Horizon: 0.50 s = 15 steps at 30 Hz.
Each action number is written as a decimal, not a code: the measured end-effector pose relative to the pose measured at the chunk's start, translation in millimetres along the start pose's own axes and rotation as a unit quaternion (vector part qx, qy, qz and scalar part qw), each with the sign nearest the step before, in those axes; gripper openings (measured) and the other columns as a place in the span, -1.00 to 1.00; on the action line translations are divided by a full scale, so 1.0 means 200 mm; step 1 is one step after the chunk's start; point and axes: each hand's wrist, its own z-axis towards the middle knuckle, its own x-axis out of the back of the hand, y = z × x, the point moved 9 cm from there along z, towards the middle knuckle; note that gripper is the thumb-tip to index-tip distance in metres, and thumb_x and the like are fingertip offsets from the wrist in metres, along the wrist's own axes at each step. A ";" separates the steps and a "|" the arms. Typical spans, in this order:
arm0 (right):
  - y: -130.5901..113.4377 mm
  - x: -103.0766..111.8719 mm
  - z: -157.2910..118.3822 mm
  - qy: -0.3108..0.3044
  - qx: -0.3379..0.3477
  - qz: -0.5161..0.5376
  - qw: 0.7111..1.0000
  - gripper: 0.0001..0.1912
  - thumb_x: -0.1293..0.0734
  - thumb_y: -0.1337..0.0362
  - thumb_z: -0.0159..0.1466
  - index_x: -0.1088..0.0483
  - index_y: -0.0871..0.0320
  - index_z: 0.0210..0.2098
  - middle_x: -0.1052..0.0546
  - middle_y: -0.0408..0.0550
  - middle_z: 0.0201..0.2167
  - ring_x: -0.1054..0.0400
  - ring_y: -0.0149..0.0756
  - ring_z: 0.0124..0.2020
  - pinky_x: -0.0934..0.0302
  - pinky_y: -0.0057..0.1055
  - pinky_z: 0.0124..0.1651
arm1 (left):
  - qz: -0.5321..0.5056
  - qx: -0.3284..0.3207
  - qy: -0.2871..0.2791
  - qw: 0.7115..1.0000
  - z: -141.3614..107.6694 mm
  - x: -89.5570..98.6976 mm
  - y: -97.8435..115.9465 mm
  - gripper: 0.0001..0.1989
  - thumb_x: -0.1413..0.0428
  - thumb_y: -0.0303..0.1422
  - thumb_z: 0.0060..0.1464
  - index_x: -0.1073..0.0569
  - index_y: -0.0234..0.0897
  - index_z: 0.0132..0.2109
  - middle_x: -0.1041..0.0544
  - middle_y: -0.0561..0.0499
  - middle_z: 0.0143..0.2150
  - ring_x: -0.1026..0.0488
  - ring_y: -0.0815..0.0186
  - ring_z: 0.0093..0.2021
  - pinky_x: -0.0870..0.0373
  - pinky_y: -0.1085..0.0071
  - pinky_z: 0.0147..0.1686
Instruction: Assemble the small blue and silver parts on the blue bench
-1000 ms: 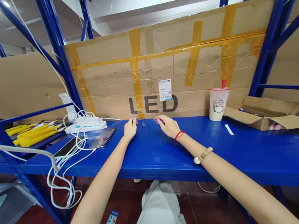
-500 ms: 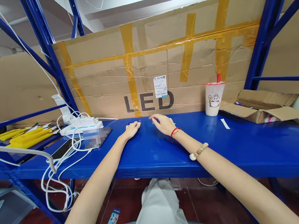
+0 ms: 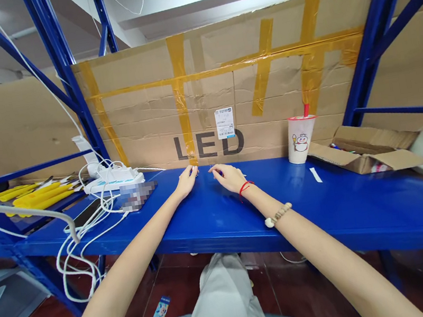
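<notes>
My left hand (image 3: 186,183) is over the far part of the blue tabletop (image 3: 212,212), below the black LED print on the cardboard. Its fingers are drawn together in a pinch; whatever sits at the fingertips is too small to name. A short gap to the right, my right hand (image 3: 229,178) has its fingers curled and the thumb close to the index finger. A tiny, faint thing shows by its fingertips, but its kind is unclear. A red string (image 3: 245,187) and a beaded bracelet (image 3: 279,215) circle the right wrist and forearm.
A tall cardboard sheet (image 3: 141,121) closes off the back. Left are a white power strip (image 3: 114,180), tangled white cables (image 3: 75,255), a phone (image 3: 87,214) and yellow-handled tools (image 3: 41,199). Right stand a paper cup (image 3: 300,140), a white strip (image 3: 316,174) and an open carton (image 3: 367,152).
My left hand's fingers have lifted and turned more upward. My right hand has stayed nearly in place, still curled. The whole view has shifted slightly.
</notes>
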 end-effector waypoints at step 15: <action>-0.03 0.00 0.00 -0.007 0.014 0.002 1.000 -0.76 -0.13 0.30 0.22 -0.40 0.02 -0.25 -0.48 -0.20 -0.28 -0.32 -0.37 -0.26 -0.15 -0.44 -0.17 | 0.011 0.120 -0.027 0.992 0.11 -0.02 -0.21 -0.63 0.26 -0.18 0.11 -0.33 -0.26 -0.38 -0.48 -0.02 -0.25 -0.39 0.30 -0.28 -0.26 0.36 -0.19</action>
